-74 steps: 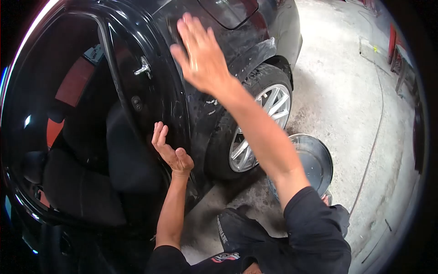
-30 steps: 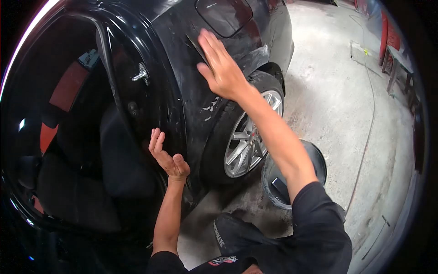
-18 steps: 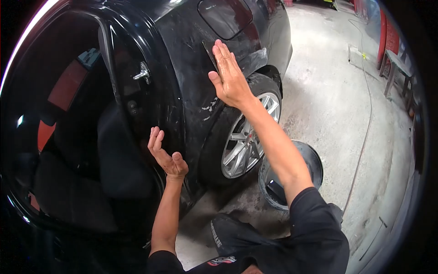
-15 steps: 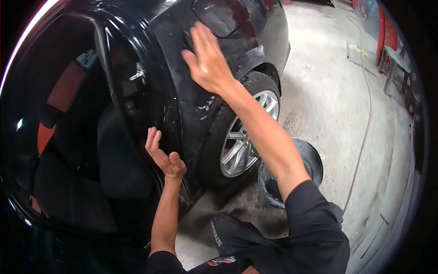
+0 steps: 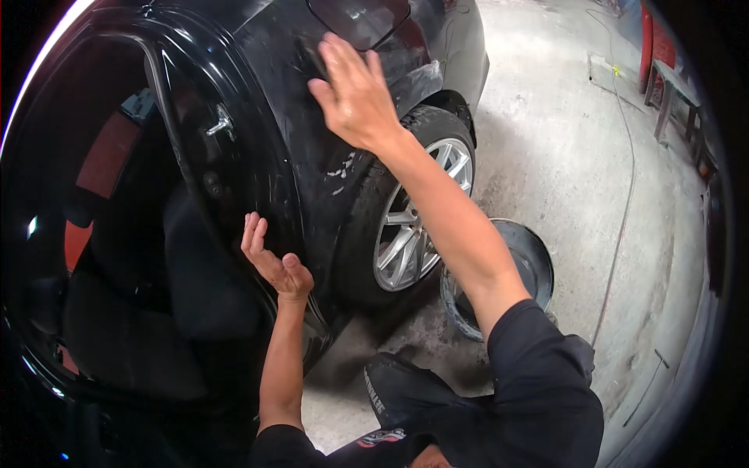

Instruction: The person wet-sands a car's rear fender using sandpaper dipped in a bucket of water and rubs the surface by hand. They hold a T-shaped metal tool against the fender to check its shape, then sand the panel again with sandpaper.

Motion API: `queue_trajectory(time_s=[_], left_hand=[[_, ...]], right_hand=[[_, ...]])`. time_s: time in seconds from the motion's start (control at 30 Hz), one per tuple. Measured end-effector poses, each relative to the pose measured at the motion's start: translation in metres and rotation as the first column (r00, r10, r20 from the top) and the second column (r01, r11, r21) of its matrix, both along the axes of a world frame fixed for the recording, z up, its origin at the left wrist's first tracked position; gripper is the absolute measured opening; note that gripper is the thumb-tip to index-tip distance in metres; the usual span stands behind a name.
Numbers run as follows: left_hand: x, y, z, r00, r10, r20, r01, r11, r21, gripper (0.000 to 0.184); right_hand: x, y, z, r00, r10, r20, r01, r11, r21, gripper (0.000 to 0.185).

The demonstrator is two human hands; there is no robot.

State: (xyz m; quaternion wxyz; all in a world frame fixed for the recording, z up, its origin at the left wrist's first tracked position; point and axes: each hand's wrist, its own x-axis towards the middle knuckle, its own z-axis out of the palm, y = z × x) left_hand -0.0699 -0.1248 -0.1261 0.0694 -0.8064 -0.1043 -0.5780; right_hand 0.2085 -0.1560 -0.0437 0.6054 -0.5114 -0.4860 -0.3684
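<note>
My right hand reaches up to the dull black rear fender of a car. Its palm faces the panel, fingers outstretched and thumb apart, just below the fuel flap; nothing shows in it. Lower down, my left hand is raised by the door opening, fingers extended and thumb out. Whether it touches the door frame I cannot tell. A metal door striker sits on the frame above it. Pale scuffs mark the fender near the wheel arch.
A silver-spoked wheel stands under my right forearm. Behind that arm a black bucket rests on the concrete floor. A cable runs along the floor, and a bench stands at the far right.
The car has shifted slightly up and left in view. My right hand sits a little lower relative to the fuel flap, its fingers more spread. The left hand has barely moved.
</note>
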Motion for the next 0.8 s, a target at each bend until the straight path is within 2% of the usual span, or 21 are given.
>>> queue_trajectory(time_s=[0.03, 0.13, 0.2, 0.23, 0.27, 0.33, 0.37, 0.4, 0.47, 0.53, 0.57, 0.67, 0.73, 0.8], left_hand=[[0.003, 0.001, 0.001, 1.0, -0.006, 0.004, 0.006, 1.0, 0.002, 0.072], [-0.001, -0.002, 0.002, 1.0, 0.009, 0.007, -0.009, 1.0, -0.002, 0.072], [-0.001, -0.003, 0.003, 1.0, 0.025, -0.01, -0.025, 1.0, -0.005, 0.072], [0.001, -0.003, 0.003, 1.0, 0.012, 0.0, -0.012, 1.0, -0.003, 0.072], [0.002, -0.002, 0.002, 1.0, 0.002, 0.005, -0.002, 1.0, -0.006, 0.072], [-0.002, -0.002, -0.002, 1.0, -0.008, 0.005, 0.008, 1.0, -0.012, 0.072], [-0.002, 0.0, -0.002, 1.0, -0.016, 0.009, 0.016, 1.0, -0.009, 0.073], [0.001, 0.003, -0.001, 0.999, -0.026, 0.03, 0.026, 1.0, -0.001, 0.073], [0.001, 0.002, 0.0, 1.0, -0.007, 0.028, 0.007, 1.0, -0.009, 0.073], [-0.001, 0.0, 0.002, 1.0, 0.014, 0.027, -0.013, 1.0, -0.017, 0.074], [0.0, -0.001, 0.002, 0.999, 0.017, 0.027, -0.016, 1.0, -0.023, 0.075], [-0.001, 0.004, -0.001, 0.999, -0.01, 0.038, 0.012, 0.999, -0.047, 0.072], [-0.002, 0.002, -0.002, 1.0, 0.0, 0.031, 0.002, 0.999, -0.049, 0.072], [-0.003, 0.003, -0.002, 1.0, -0.007, 0.023, 0.008, 0.999, -0.048, 0.072]], right_hand=[[0.0, -0.012, -0.015, 0.996, -0.052, -0.068, 0.047, 0.996, -0.076, 0.062], [-0.003, -0.008, -0.037, 0.985, -0.089, -0.148, 0.073, 0.991, -0.109, 0.064], [-0.021, -0.005, 0.002, 0.986, 0.025, -0.168, -0.033, 0.999, -0.044, 0.067], [-0.028, 0.007, 0.017, 0.997, 0.01, -0.074, -0.007, 0.999, 0.035, 0.067], [-0.035, 0.024, 0.022, 0.995, -0.085, -0.047, 0.091, 0.984, 0.151, 0.064], [-0.015, 0.014, 0.004, 0.994, -0.097, 0.058, 0.092, 0.993, 0.076, 0.061], [-0.005, -0.01, -0.01, 0.998, 0.05, 0.04, -0.049, 0.998, -0.03, 0.063], [0.004, -0.014, -0.032, 0.999, 0.03, -0.019, -0.03, 0.999, -0.021, 0.061], [-0.002, -0.011, -0.062, 0.981, -0.148, -0.129, 0.135, 0.985, -0.107, 0.063], [-0.016, 0.008, -0.041, 0.967, -0.138, -0.213, 0.116, 0.987, -0.111, 0.068], [-0.024, 0.001, -0.008, 0.99, 0.067, -0.128, -0.073, 0.996, -0.049, 0.073], [-0.027, 0.027, 0.047, 0.991, 0.012, -0.131, -0.017, 0.999, -0.039, 0.072], [-0.051, 0.034, 0.046, 0.983, -0.046, -0.176, 0.046, 0.999, 0.0, 0.074], [-0.084, 0.02, 0.022, 0.999, 0.035, -0.023, -0.035, 0.999, 0.009, 0.078]])
